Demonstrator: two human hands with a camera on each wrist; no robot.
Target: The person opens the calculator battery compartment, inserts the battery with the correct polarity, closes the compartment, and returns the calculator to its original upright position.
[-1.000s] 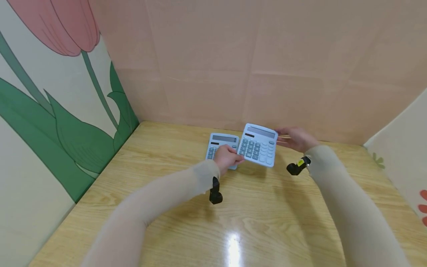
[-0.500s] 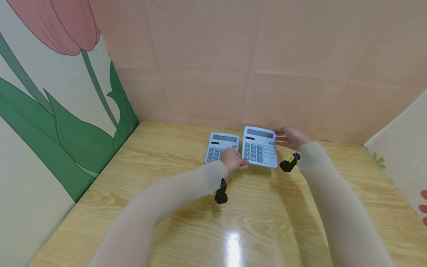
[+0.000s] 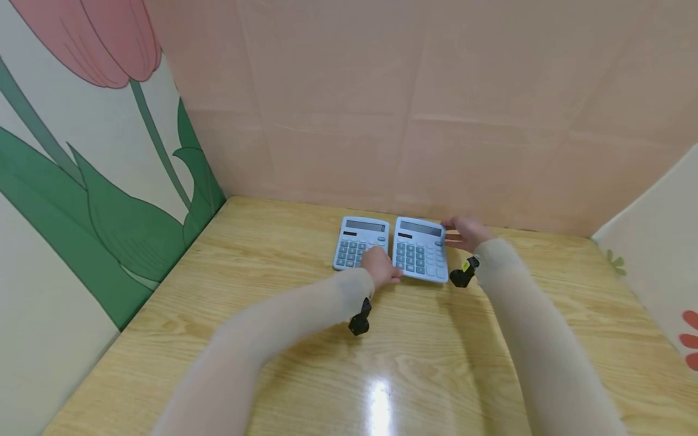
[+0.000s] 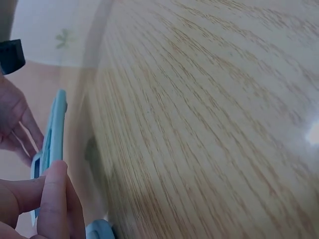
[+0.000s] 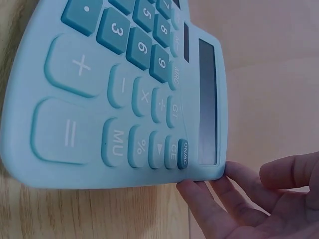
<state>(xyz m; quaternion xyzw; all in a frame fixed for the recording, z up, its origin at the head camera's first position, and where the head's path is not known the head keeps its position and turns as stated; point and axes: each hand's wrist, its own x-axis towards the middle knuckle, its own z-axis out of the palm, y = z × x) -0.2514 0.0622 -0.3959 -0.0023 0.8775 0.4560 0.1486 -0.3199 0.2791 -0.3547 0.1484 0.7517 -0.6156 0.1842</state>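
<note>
In the head view, my left hand (image 3: 378,265) pinches the lower left corner of a light blue calculator (image 3: 420,249) between thumb and fingers. The left wrist view shows that calculator (image 4: 56,134) edge-on, held just off the table. At its upper right corner, the fingertips of my right hand (image 3: 468,234) touch the edge, with the fingers fairly straight. From the right wrist, the thumb of this hand (image 5: 269,204) stands apart from the calculator (image 5: 129,99). A second light blue calculator (image 3: 351,241) lies flat on the table to the left, partly covered by my left hand.
The wood-grain table (image 3: 262,242) meets a pinkish wall covering (image 3: 327,121) close behind the calculators. A tulip-printed panel (image 3: 131,236) borders the left side, and a pale panel (image 3: 649,254) the right. Each wrist carries a small black camera (image 3: 358,318).
The held calculator has come down toward the table and turned straighter, now side by side with the other one. My right hand has moved left and down with it.
</note>
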